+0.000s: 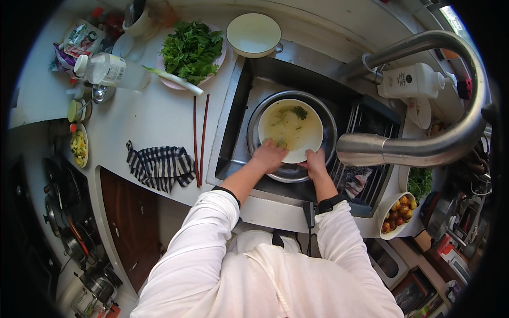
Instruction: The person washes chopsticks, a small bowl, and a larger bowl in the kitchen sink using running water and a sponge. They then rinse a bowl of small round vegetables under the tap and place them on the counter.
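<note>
A white bowl (311,139) holding yellowish liquid and bits of green leaf tilts over a round steel basin (331,119) in the sink (232,135). My right hand (316,161) grips the bowl's near right rim, with part of the fingers hidden behind it. My left hand (271,156) is at its near left rim, fingertips inside near the liquid and greens; whether they hold anything is hidden. Left of the sink, two brown chopsticks (201,139) lie beside a checked cloth (163,165). A plate of leafy greens (193,49) with a spring onion stalk (175,79) stands farther back.
A curved steel faucet (429,153) reaches over the sink's right side, above a rack (383,159). An empty-looking pale pot (253,33) stands behind the sink. A bowl of small tomatoes (385,220) is at the right, a plastic bottle (115,71) at the left.
</note>
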Action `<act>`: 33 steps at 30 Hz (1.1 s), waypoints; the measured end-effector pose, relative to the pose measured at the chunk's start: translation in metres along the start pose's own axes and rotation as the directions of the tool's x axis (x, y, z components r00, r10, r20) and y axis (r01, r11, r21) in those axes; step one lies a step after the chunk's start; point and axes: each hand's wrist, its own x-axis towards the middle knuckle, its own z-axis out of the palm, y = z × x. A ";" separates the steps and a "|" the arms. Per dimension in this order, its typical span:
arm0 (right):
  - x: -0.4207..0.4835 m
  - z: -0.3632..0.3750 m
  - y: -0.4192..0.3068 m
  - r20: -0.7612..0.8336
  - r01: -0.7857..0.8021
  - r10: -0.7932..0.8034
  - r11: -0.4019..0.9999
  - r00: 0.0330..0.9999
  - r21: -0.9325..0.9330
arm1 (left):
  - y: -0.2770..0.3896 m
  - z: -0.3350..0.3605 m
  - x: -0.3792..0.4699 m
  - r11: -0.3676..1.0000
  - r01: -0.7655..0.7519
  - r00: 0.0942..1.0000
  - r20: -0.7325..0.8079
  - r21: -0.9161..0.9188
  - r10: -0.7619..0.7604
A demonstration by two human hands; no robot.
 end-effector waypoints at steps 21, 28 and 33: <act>0.016 -0.020 0.013 -0.030 0.462 -0.655 0.564 0.755 -0.684 | 0.018 -0.002 -0.007 0.978 0.137 0.975 0.155 0.155 -0.161; 0.002 -0.003 0.024 0.028 -0.030 0.029 0.998 0.999 0.055 | 0.018 -0.010 -0.013 0.977 0.191 0.900 0.382 0.090 -0.211; -0.010 -0.021 -0.043 0.154 0.137 -0.071 0.871 0.985 -0.471 | 0.000 -0.025 -0.021 0.800 0.157 0.960 0.100 0.579 -0.261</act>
